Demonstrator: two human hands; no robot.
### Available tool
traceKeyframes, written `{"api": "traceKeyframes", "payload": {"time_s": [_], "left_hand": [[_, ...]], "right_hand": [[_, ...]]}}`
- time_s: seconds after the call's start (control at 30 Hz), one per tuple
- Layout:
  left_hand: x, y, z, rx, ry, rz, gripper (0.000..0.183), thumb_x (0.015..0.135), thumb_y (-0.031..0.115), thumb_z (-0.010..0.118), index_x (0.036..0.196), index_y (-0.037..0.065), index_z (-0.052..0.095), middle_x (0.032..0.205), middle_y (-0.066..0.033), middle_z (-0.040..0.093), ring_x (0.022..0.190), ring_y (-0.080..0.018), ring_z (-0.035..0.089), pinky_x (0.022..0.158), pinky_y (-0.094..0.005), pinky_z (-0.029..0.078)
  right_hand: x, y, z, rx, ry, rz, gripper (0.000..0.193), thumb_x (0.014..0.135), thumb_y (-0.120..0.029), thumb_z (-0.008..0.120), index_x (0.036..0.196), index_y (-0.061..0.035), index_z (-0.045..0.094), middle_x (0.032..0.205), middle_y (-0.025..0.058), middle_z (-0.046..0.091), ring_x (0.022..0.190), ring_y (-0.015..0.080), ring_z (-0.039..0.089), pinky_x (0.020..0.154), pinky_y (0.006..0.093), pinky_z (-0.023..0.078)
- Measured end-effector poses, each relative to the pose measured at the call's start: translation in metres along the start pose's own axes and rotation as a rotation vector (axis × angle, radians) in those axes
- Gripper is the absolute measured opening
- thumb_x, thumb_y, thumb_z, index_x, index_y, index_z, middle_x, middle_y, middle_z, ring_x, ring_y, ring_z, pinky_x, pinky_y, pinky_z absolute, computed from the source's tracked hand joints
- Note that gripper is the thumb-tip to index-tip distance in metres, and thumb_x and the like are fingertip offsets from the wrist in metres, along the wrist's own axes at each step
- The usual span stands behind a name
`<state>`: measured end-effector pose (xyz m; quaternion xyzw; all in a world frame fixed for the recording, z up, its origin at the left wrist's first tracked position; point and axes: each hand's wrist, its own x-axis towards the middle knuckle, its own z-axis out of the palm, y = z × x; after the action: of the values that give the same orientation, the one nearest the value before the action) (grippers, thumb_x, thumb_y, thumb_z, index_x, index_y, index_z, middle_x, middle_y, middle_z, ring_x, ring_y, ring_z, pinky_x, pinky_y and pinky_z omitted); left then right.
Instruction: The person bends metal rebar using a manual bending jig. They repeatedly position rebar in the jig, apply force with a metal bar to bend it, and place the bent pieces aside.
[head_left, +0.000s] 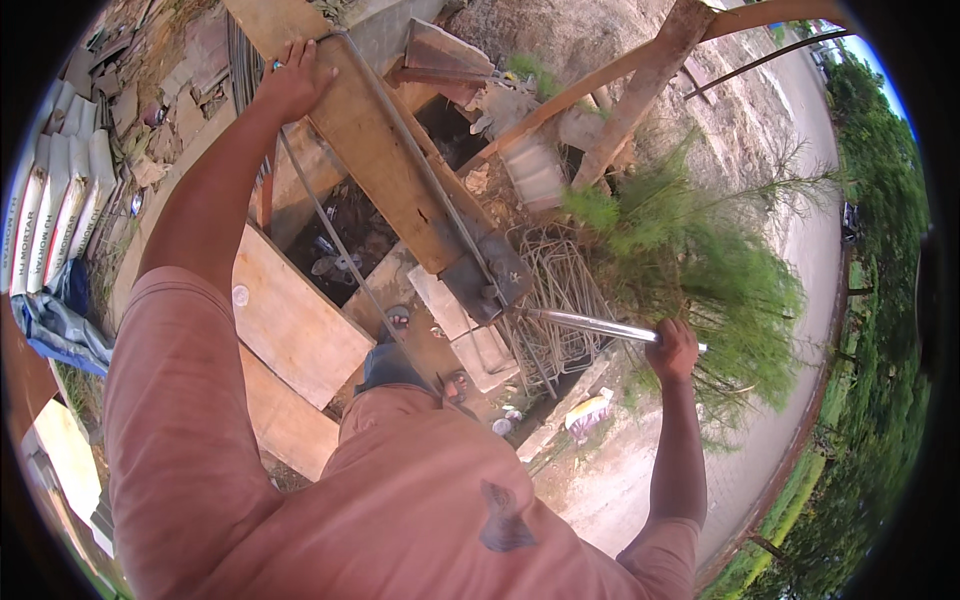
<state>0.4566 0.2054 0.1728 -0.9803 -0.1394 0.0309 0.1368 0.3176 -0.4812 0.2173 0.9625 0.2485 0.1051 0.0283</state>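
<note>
A long wooden plank (375, 175) slants across in front of me, with a thin steel rod (418, 165) lying along it. My left hand (295, 82) rests on the plank's far end, fingers stretched out beside the rod's bent end. At the near end, a dark metal plate (490, 272) is fixed to the wood, and the rod reaches onto it. A shiny metal bar (600, 325) sticks out to the right from this plate. My right hand (673, 350) is closed round the bar's outer end. How bar and rod meet is too small to tell.
Bent steel rods (565, 285) are heaped beyond the plate, beside a feathery green bush (700, 270). Wooden posts (640, 90) stand crossed at the far right. Boards (300, 320) lie at the left, near a dark pit (335, 245). Bags (65, 190) are stacked far left.
</note>
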Motion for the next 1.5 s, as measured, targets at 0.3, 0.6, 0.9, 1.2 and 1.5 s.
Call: {"api": "traceKeyframes", "payload": {"time_s": [0.3,0.6,0.9,1.2,1.5], "left_hand": [[0.006,-0.003,0.008,0.048,0.019,-0.008,0.076,0.097,0.061,0.020,0.152,0.009,0.012,0.158,-0.0096,0.014,0.146,-0.0268,0.012,0.118,-0.0467,0.015],[0.007,-0.007,0.013,0.186,0.003,0.056,0.076,0.097,0.060,0.021,0.152,0.009,0.014,0.158,-0.0096,0.015,0.146,-0.0276,0.013,0.117,-0.0470,0.016],[0.018,-0.011,0.020,0.166,0.029,0.069,0.076,0.096,0.060,0.023,0.152,0.009,0.016,0.157,-0.0100,0.018,0.146,-0.0274,0.014,0.116,-0.0488,0.017],[0.037,-0.037,0.046,0.081,0.154,0.115,0.075,0.096,0.060,0.028,0.150,0.009,0.020,0.156,-0.0118,0.020,0.144,-0.0300,0.020,0.113,-0.0519,0.022],[0.068,-0.049,0.061,0.100,0.232,0.221,0.075,0.094,0.060,0.031,0.148,0.008,0.027,0.154,-0.0150,0.024,0.142,-0.0337,0.023,0.112,-0.0544,0.023]], "right_hand": [[0.095,0.017,0.002,-0.025,-0.016,-0.251,0.022,0.076,-0.015,0.070,0.069,-0.0095,0.050,0.071,0.0074,0.051,0.072,0.0304,0.053,0.067,0.0428,0.041],[0.126,0.016,0.015,0.053,-0.108,-0.303,0.011,0.071,-0.014,0.068,0.078,-0.0139,0.060,0.075,0.0071,0.054,0.079,0.0290,0.056,0.069,0.0429,0.043],[0.113,0.046,0.012,0.019,-0.107,-0.164,0.018,0.073,-0.013,0.070,0.071,-0.0079,0.053,0.073,0.0093,0.054,0.077,0.0325,0.055,0.071,0.0444,0.043],[0.090,0.037,0.030,-0.047,0.082,-0.039,0.032,0.081,-0.025,0.070,0.065,-0.0064,0.049,0.067,0.0112,0.054,0.072,0.0334,0.054,0.072,0.0423,0.042],[-0.046,-0.032,-0.002,-0.171,0.053,0.386,0.013,0.076,-0.011,0.064,0.070,-0.0047,0.055,0.069,0.0162,0.059,0.072,0.0377,0.058,0.068,0.0463,0.045]]}}
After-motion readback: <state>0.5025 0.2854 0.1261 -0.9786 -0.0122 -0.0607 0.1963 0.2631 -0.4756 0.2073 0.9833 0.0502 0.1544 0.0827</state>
